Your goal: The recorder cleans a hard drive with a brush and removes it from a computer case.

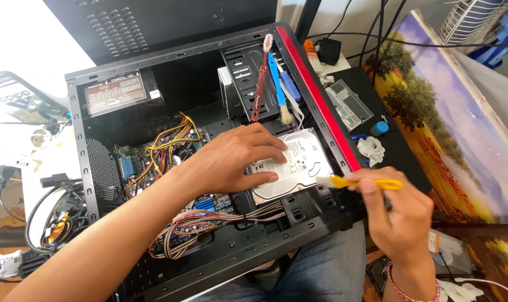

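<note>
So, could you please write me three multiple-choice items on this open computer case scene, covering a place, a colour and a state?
1. Where does the silver metal hard drive lie?
A. inside the open black computer case
B. on the painting
C. on the floor

2. What colour is the handle of the small brush in the right hand?
A. green
B. yellow
C. white

3. What is the left hand doing?
A. hanging free
B. gripping cables
C. pressing flat on the drive

A: case walls surround it. B: the handle shows yellow. C: fingers spread over its label.

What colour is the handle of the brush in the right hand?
Yellow; the brush in the right hand shows in the head view.
</note>
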